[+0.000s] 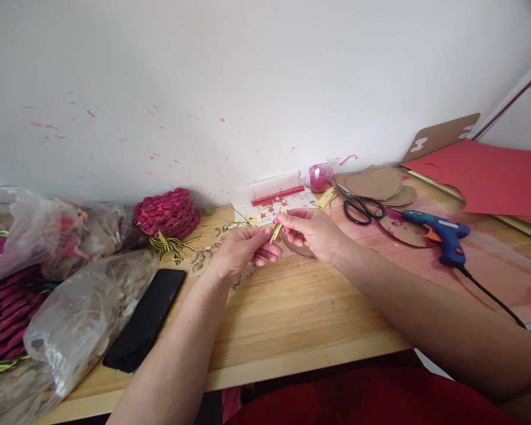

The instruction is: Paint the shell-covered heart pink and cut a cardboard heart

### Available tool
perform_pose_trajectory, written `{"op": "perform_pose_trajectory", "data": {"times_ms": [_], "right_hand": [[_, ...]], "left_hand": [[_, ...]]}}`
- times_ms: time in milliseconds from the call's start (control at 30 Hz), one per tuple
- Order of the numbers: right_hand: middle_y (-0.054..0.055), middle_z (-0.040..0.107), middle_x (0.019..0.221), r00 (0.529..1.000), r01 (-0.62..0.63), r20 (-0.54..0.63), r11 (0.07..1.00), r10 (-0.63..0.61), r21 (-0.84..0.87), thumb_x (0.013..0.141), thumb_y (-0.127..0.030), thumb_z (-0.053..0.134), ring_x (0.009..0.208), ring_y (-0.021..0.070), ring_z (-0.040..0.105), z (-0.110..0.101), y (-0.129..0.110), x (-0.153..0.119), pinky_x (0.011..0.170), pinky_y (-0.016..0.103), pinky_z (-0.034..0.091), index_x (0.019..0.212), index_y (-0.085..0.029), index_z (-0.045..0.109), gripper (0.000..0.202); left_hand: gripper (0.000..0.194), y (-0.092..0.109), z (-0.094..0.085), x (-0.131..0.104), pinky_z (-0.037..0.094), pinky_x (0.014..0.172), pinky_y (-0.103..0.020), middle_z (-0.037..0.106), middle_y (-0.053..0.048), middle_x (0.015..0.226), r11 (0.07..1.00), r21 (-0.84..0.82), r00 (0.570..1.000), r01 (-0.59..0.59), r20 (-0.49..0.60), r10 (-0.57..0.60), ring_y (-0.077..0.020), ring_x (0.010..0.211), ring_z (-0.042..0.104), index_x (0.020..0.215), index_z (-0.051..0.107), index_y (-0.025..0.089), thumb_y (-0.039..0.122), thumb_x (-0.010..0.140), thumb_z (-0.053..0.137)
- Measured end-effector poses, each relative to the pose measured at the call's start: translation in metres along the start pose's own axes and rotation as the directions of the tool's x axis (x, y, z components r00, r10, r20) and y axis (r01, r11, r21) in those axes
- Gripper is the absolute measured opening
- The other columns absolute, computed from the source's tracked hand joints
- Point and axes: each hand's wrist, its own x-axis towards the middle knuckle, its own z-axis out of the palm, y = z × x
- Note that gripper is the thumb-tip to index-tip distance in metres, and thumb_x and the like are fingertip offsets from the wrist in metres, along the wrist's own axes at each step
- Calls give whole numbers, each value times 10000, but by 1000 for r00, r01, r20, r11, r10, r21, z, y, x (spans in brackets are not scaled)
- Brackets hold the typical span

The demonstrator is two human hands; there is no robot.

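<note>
Above the middle of the wooden table, both my hands pinch a small, thin yellow strip [275, 232]. My left hand [243, 251] has thumb and index finger closed on its lower end, the other fingers curled. From the right, my right hand [310, 231] grips the upper end between thumb and fingers. Whether the strip is paper or ribbon I cannot tell. Behind the hands lies a white sheet [243, 203] with small red and yellow stars [272, 208]. A round cardboard piece [298, 245] is partly hidden beneath my right hand. Pale shell-like pieces [199, 258] lie left of my left hand.
To the right are black-handled scissors [358, 206], a blue glue gun [446, 236] with a cord, cardboard shapes [374, 182] and red sheets [508, 177]. Leftward sit a magenta stack [168, 212], a black phone [146, 319] and plastic bags [84, 319]. A pink-stained cup [321, 178] stands behind.
</note>
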Motion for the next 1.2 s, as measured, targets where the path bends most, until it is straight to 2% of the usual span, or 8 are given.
{"op": "perform_pose_trajectory", "data": {"times_ms": [133, 267, 400, 700, 833, 1033, 1133, 1200], "right_hand": [[-21, 571, 579, 1000, -1, 8, 1000, 1, -5, 627, -518, 895, 485, 63, 478, 0, 0, 0, 406, 200, 267, 618, -149, 642, 447], [-23, 577, 593, 1000, -3, 14, 1000, 3, -5, 639, -506, 891, 484, 59, 473, 0, 0, 0, 412, 202, 266, 636, -146, 651, 432], [-16, 588, 589, 1000, 3, 20, 1000, -2, -28, 665, -503, 873, 499, 66, 476, 0, -1, -1, 414, 209, 262, 655, -148, 665, 411], [-10, 603, 611, 999, -38, -19, 999, 38, -18, 602, -522, 904, 489, 67, 488, -1, 0, 1, 402, 205, 263, 676, -149, 669, 446], [-15, 599, 618, 999, -40, -28, 999, 39, -26, 601, -526, 902, 495, 62, 500, -1, 0, 1, 405, 196, 279, 665, -143, 666, 455], [-28, 577, 608, 998, -57, -27, 998, 57, -1, 591, -531, 904, 491, 70, 501, -1, 3, 2, 408, 209, 294, 670, -148, 642, 471], [-14, 585, 622, 997, -76, -39, 994, 73, -80, 639, -578, 866, 494, 80, 496, -5, 4, 4, 411, 221, 294, 697, -152, 655, 478], [4, 598, 640, 994, -50, -102, 982, 32, -183, 708, -627, 802, 511, 95, 508, -9, 3, 6, 416, 227, 297, 730, -155, 679, 488]], "left_hand": [[421, 2, 1, -1, 463, 469, -187, 769, -120, 723, 1000, -2, 999, -4, -45, 4, -161, 595, 713, 781, 730, 124, 538, 757, 803], [413, 2, -2, -2, 478, 475, -182, 789, -121, 810, 999, -32, 1000, -3, 23, 4, -171, 641, 737, 905, 758, 136, 510, 745, 824], [475, 2, -3, -2, 493, 483, -185, 786, -134, 801, 1000, -12, 998, 14, 63, -13, -170, 640, 732, 842, 770, 126, 578, 708, 827], [388, 1, 1, -1, 462, 480, -165, 752, -94, 690, 1000, -5, 998, 16, 56, -15, -134, 595, 691, 753, 784, 130, 441, 581, 939], [387, 5, 2, -4, 454, 473, -167, 724, -80, 625, 1000, 15, 998, 5, 59, -6, -117, 546, 656, 691, 766, 127, 459, 583, 933], [389, 9, -2, -7, 478, 513, -178, 740, -80, 660, 999, 32, 995, -6, 97, 3, -117, 572, 668, 734, 767, 134, 484, 634, 905], [394, 11, -4, -9, 478, 519, -181, 733, -80, 642, 999, 31, 996, -21, 87, 19, -112, 556, 653, 757, 769, 125, 480, 649, 898], [393, 13, -6, -11, 474, 515, -181, 732, -79, 637, 999, 31, 997, -40, 65, 38, -107, 543, 641, 768, 769, 121, 478, 659, 893]]}}
